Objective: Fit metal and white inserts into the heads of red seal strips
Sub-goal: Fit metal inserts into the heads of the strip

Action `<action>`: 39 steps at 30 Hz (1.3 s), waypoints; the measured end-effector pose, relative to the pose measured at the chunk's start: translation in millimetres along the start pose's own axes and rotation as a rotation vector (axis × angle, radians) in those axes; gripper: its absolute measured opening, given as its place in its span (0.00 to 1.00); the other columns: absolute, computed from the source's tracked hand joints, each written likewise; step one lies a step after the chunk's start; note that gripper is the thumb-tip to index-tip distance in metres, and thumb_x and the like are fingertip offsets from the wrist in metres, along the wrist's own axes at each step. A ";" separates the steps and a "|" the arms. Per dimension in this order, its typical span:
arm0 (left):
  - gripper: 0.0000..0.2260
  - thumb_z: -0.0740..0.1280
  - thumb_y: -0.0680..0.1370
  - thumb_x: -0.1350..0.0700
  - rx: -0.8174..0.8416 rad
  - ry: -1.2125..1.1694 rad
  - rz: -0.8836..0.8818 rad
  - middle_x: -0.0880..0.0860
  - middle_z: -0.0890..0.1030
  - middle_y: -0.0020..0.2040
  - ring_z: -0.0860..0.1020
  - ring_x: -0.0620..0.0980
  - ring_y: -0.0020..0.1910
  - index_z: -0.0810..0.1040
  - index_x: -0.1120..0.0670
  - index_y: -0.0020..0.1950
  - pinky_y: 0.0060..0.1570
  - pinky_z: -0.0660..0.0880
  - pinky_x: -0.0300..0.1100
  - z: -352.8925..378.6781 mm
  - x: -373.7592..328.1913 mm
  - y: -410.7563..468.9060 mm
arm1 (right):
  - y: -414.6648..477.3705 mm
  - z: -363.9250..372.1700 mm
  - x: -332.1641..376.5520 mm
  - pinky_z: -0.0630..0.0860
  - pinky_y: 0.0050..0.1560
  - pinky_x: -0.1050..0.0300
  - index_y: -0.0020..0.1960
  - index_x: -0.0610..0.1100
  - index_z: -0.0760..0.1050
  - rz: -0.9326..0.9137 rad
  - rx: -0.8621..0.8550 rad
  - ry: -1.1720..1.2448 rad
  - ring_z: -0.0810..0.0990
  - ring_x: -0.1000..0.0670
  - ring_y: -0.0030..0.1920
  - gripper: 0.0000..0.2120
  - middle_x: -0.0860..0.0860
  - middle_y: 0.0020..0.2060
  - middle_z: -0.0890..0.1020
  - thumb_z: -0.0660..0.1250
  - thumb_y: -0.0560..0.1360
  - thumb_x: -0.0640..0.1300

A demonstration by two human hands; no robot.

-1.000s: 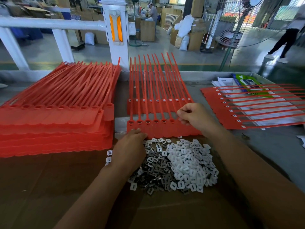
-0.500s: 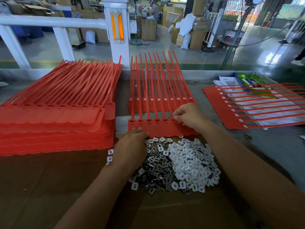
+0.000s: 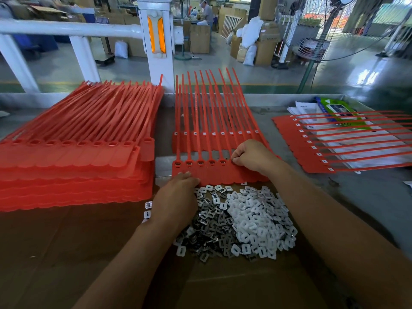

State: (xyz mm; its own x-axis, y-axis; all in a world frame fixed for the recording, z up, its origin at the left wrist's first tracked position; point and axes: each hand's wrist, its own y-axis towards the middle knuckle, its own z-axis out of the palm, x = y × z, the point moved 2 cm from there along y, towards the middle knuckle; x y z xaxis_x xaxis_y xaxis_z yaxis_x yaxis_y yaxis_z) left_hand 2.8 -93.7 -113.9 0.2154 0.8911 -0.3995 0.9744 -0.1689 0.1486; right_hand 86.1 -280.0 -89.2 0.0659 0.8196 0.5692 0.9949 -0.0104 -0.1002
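1. Head view, the only one there is: the right hand (image 3: 252, 156) has its fingers (image 3: 236, 159) clenched into a tight pinch, tips down on a head in the near row of red seal strips (image 3: 223, 177). I'd guess an insert is in that pinch, but it's hidden, so can't swear to it
2. The heads left of those fingers already show metal inside. The ones under the hand I can't see
3. The left hand (image 3: 178, 195) sits just nearer than the sheet, fingers (image 3: 189, 177) loosely bent, tips resting on its near edge, grasping nothing visible. It's probably pinning the sheet so it doesn't skid while the other hand pushes
4. The metal inserts (image 3: 207, 228) lie partly under that left palm and the white inserts (image 3: 256, 219) just right of it, so a refill is a short reach
5. The unfilled stack (image 3: 73, 170) is well left of the left fingers, and a filled-looking sheet (image 3: 298, 141) is well right of the right ones, on the counter (image 3: 356, 197)
6. Versus a second ago, the right pinch has slid a touch leftward along the row, while the left hand hasn't budged and the piles look the same
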 end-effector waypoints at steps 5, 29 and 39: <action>0.21 0.58 0.77 0.64 -0.002 0.006 0.003 0.50 0.66 0.72 0.63 0.48 0.71 0.70 0.50 0.68 0.67 0.61 0.43 0.0 0.0 0.0 | 3.7 2.0 0.2 0.71 0.47 0.59 0.37 0.48 0.76 0.040 -0.059 0.055 0.76 0.52 0.47 0.09 0.49 0.48 0.81 0.71 0.69 0.36; 0.20 0.58 0.77 0.63 -0.006 0.013 0.012 0.50 0.66 0.72 0.63 0.47 0.71 0.70 0.50 0.68 0.67 0.61 0.42 0.1 -0.1 -0.2 | -4.5 -5.6 -0.5 0.72 0.53 0.58 0.49 0.43 0.80 0.002 -0.051 0.085 0.76 0.52 0.52 0.07 0.48 0.54 0.81 0.65 0.74 0.37; 0.20 0.58 0.77 0.62 -0.015 0.029 0.015 0.50 0.67 0.71 0.64 0.48 0.70 0.71 0.49 0.68 0.65 0.63 0.42 -0.1 -1.1 0.5 | -71.0 4.3 30.9 0.69 0.35 0.75 0.42 0.53 0.78 -0.330 0.293 -0.002 0.76 0.67 0.37 0.04 0.62 0.37 0.78 0.71 0.71 0.44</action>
State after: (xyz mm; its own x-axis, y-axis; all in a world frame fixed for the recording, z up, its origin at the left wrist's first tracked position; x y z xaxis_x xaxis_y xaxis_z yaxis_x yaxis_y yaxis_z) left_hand 3.1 -94.8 -113.3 0.2276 0.9004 -0.3709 0.9699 -0.1760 0.1681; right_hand 17.1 -251.4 -68.0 -0.2519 0.7532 0.6077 0.8993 0.4142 -0.1406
